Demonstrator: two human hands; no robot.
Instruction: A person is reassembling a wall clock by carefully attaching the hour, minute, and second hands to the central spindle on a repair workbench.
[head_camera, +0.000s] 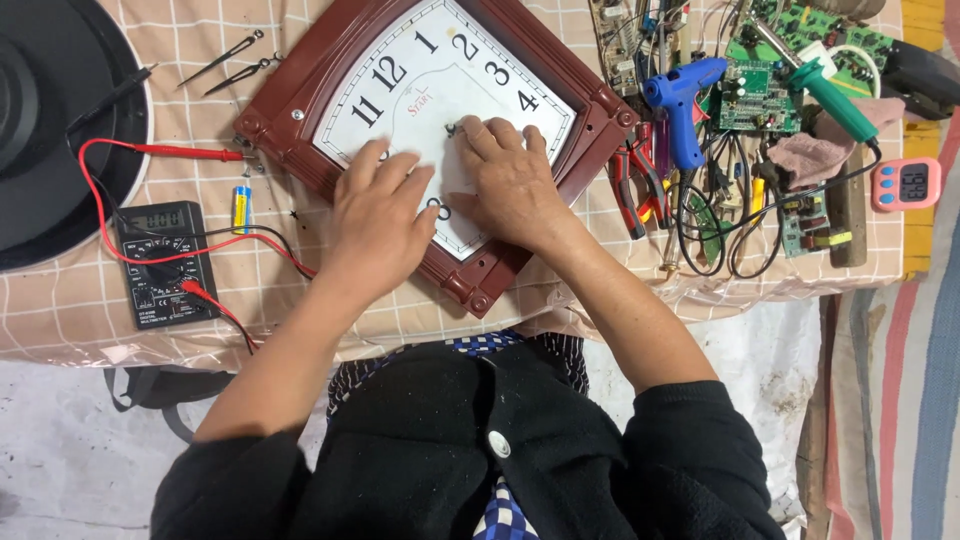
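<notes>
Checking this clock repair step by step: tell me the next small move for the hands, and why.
Probably reach the left hand for the loose clock hands lying on the cloth beyond the frame's corner. Both hands rest flat on the white dial, the right hand with its fingertips at the centre shaft, and the dial carries no hands yet, so fitting one looks like the sensible next step.

Both forearms extend forward from the torso, bare from mid-forearm down, black sleeves pushed up toward the elbows. The forearms converge, so the hands sit side by side, nearly touching. Left hand (378, 222): palm down, fingers spread slightly and pointing forward, lying flat. Right hand (512, 182): palm down, knuckles raised, fingers curled forward, with the fingertips (468, 128) pressed down. Wrists are roughly straight. Neither hand grasps anything; both rest open.
</notes>
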